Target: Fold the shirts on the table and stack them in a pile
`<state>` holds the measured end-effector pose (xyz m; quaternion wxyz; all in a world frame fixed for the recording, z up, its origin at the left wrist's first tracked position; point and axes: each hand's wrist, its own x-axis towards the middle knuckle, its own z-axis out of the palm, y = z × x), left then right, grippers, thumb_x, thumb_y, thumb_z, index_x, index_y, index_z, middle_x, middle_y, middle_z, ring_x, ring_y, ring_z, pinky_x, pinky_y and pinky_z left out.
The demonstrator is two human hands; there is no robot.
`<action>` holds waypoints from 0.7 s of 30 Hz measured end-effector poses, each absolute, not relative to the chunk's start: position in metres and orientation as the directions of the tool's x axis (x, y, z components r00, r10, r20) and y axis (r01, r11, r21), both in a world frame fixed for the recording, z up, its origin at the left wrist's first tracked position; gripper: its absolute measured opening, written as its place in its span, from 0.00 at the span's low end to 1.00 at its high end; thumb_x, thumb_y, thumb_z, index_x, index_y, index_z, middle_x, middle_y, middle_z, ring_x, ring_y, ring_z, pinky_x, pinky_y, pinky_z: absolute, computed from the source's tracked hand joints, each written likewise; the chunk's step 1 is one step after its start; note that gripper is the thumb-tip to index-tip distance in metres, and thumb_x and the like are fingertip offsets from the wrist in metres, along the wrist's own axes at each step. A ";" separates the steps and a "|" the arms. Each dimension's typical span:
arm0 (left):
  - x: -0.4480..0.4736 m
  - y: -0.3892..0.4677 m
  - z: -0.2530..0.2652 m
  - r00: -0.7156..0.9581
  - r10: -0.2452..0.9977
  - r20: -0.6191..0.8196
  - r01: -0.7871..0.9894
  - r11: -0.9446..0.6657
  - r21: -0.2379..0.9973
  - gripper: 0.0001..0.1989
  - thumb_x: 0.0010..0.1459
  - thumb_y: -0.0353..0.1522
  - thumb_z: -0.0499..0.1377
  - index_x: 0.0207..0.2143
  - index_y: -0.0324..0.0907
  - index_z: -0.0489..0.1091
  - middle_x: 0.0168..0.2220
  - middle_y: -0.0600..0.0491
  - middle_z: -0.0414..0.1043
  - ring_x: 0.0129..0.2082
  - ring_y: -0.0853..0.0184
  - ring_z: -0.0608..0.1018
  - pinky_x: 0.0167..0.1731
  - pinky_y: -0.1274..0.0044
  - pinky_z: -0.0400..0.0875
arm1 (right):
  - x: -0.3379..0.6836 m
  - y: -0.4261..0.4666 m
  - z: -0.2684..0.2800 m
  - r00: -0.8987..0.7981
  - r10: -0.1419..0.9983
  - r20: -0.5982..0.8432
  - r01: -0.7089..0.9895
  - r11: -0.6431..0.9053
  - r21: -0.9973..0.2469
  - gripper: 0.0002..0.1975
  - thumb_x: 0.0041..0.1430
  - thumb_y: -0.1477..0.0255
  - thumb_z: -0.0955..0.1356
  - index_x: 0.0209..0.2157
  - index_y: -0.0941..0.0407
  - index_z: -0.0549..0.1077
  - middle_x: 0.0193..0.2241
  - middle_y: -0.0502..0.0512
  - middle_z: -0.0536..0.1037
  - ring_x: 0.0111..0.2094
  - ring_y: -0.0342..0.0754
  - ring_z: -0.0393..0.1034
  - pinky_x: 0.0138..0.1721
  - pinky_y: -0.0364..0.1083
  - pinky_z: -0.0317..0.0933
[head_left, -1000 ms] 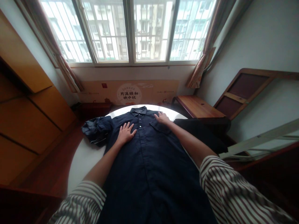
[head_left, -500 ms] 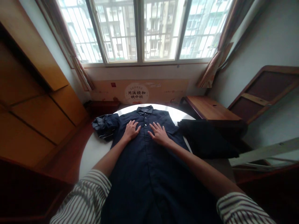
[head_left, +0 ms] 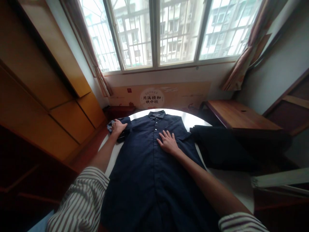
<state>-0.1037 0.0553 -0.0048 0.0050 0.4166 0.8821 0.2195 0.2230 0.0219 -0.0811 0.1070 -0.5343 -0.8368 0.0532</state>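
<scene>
A dark navy button-up shirt lies spread front side up, its collar at the far end. My right hand rests flat on the shirt's chest, just right of the buttons, fingers spread. At the shirt's left sleeve, my left hand lies over a crumpled dark and bluish cloth bundle, thumb apart from the fingers. Whether the bundle is separate from the sleeve is hard to make out. To the right is a folded black garment.
The shirt lies on a round white table. Beyond the table's right side stands a wooden cabinet. Tall wooden cupboards line the left, and a barred window is ahead.
My left hand has moved left from the shirt's chest onto the bundle by the sleeve. My right hand stays on the chest. The view has turned slightly left.
</scene>
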 end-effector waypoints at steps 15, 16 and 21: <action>-0.074 0.072 0.005 -0.530 0.838 0.133 0.843 0.503 0.191 0.38 0.51 0.39 0.64 0.60 0.27 0.60 0.55 0.28 0.68 0.55 0.44 0.72 0.49 0.63 0.69 | 0.223 0.021 -0.081 -0.413 0.900 0.141 0.872 0.435 -0.224 0.32 0.69 0.54 0.55 0.66 0.57 0.60 0.68 0.64 0.54 0.69 0.61 0.42 0.65 0.64 0.34; -0.076 0.073 0.005 -0.501 0.857 0.123 0.861 0.477 0.178 0.33 0.52 0.38 0.64 0.57 0.30 0.65 0.53 0.31 0.71 0.54 0.46 0.74 0.49 0.65 0.69 | 0.223 0.021 -0.081 -0.414 0.899 0.143 0.872 0.436 -0.224 0.32 0.69 0.54 0.55 0.65 0.57 0.60 0.68 0.64 0.54 0.69 0.62 0.42 0.65 0.64 0.34; -0.080 0.072 0.001 -0.383 0.921 0.072 0.920 0.373 0.118 0.19 0.47 0.40 0.67 0.41 0.40 0.77 0.48 0.41 0.77 0.50 0.49 0.77 0.46 0.68 0.71 | 0.223 0.021 -0.081 -0.414 0.897 0.155 0.869 0.440 -0.225 0.32 0.69 0.54 0.55 0.65 0.57 0.61 0.68 0.64 0.55 0.69 0.62 0.42 0.65 0.64 0.35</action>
